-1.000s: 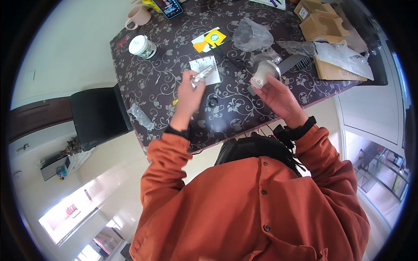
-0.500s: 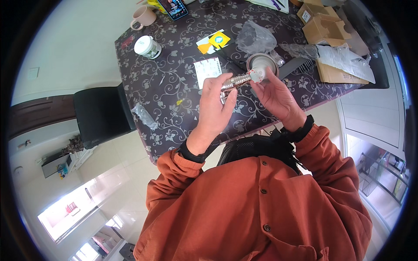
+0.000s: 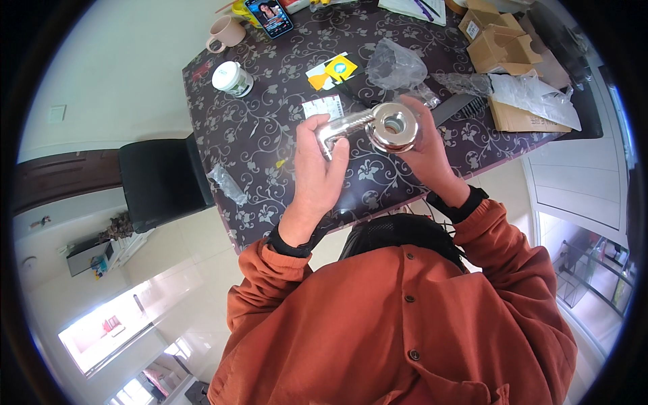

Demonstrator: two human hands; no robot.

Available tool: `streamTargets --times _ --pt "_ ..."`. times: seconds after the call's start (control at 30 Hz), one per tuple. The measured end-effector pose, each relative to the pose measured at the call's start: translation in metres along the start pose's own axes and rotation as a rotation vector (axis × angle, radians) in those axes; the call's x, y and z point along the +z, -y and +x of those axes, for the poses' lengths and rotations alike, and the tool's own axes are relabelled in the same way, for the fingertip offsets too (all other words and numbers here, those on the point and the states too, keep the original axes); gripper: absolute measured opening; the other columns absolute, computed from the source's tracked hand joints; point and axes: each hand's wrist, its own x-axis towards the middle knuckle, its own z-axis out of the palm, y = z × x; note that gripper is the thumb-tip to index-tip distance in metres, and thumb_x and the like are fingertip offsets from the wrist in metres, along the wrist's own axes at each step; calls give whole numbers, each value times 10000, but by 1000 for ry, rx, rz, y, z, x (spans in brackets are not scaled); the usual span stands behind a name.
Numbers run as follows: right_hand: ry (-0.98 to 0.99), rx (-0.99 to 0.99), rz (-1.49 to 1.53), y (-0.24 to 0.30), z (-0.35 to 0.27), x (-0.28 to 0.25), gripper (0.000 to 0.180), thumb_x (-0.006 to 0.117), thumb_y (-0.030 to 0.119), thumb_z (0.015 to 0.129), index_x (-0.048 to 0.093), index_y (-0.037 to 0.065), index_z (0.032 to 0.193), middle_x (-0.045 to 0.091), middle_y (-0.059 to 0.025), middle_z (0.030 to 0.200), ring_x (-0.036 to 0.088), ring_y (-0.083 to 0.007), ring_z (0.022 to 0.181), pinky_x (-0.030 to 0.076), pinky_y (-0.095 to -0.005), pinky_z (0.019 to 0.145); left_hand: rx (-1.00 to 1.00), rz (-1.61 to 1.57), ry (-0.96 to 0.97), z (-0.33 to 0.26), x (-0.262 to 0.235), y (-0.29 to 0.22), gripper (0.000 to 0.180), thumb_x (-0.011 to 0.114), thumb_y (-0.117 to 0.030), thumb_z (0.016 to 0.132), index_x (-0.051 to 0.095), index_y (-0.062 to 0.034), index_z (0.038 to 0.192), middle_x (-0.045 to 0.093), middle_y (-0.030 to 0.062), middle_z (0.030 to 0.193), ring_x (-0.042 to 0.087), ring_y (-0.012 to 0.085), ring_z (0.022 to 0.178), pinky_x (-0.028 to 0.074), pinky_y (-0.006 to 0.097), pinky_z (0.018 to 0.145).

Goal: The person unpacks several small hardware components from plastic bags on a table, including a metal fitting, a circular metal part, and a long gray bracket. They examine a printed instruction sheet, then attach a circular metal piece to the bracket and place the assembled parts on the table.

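I hold a shiny chrome metal fitting (image 3: 364, 127) with both hands above the table: a bent pipe piece with a round flange disc at its right end. My left hand (image 3: 317, 172) wraps the bent pipe end. My right hand (image 3: 425, 152) cups the round disc (image 3: 393, 126) from behind, its centre hole facing me. A small white paper sheet (image 3: 322, 106) lies on the table just beyond the fitting.
The dark floral-patterned table (image 3: 263, 135) carries a white jar (image 3: 233, 77), a pink mug (image 3: 226, 32), a phone (image 3: 270, 15), a yellow and white card (image 3: 334, 69), clear plastic bags (image 3: 395, 66) and cardboard boxes (image 3: 503, 47). A black chair (image 3: 158, 182) stands at the table's left.
My hands have come together. The chrome pipe piece and the disc now sit joined in both hands, raised closer to my face, with the disc turned toward me.
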Motion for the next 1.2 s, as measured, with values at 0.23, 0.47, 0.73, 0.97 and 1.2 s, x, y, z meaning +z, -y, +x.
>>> streamTargets --times 0.23,0.47,0.73,0.97,1.2 --pt "39 -107 -270 11 -5 2 671 760 -36 677 463 57 1272 613 -95 1118 608 -189 1045 480 -289 885 302 313 125 6 4 -22 464 671 -79 803 518 -64 1241 569 132 1026 614 288 848 501 363 728" --pt "78 -109 -302 15 -6 5 621 762 3 694 480 64 1245 618 -102 1097 624 -205 976 494 -304 839 259 295 226 3 8 -24 495 596 -114 886 464 -85 1362 534 169 1136 567 316 1008 480 372 839" --pt "125 -30 -275 18 -3 2 632 746 9 719 465 69 1282 611 -94 1107 617 -181 986 491 -294 847 180 281 201 13 -7 -30 344 679 -86 821 620 -55 1159 647 150 1025 644 263 890 507 327 796" --pt "349 132 278 16 3 -3 646 706 5 787 397 38 1353 538 -61 1222 555 -138 1082 461 -295 931 452 243 424 37 -22 -43 350 630 -30 841 618 -60 1189 628 134 1181 616 278 1041 477 326 914" --pt "365 250 509 24 4 -4 566 586 106 917 283 39 1391 520 -81 1221 505 -151 1157 423 -319 983 1 34 378 38 -28 -56 402 640 -80 893 532 6 1271 593 62 1179 554 107 1038 452 272 918"
